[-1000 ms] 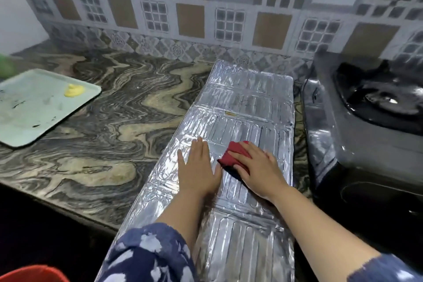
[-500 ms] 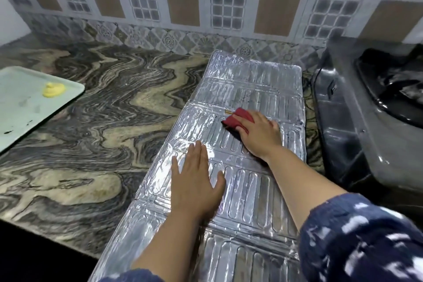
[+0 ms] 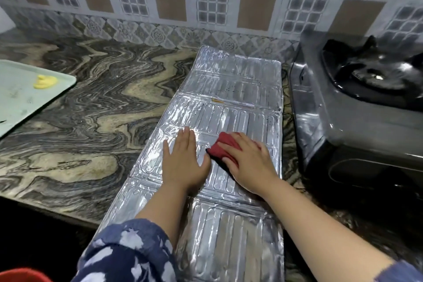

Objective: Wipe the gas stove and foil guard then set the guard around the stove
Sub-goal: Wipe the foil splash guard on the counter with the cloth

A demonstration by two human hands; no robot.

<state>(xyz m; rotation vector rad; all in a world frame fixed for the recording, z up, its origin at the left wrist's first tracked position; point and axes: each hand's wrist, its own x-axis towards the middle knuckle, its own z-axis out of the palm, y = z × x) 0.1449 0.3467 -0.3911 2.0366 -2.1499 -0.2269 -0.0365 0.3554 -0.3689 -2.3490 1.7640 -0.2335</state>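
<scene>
The silver foil guard (image 3: 231, 89) lies flat and unfolded on the marbled counter, running from the back wall to past the front edge. My left hand (image 3: 184, 160) presses flat on its middle panel, fingers spread, holding nothing. Just to the right, my right hand (image 3: 248, 160) presses a red cloth (image 3: 220, 147) against the foil. The grey gas stove (image 3: 332, 110) with its black burner top stands to the right of the guard, apart from both hands.
A pale green tray (image 3: 20, 101) with a yellow blob on it sits at the left of the counter (image 3: 91, 110). A tiled wall runs along the back. A red object shows at the bottom left corner, below the counter edge.
My right hand slid the red cloth away along the foil, then back toward me beside my left hand. My left hand stayed flat on the guard.
</scene>
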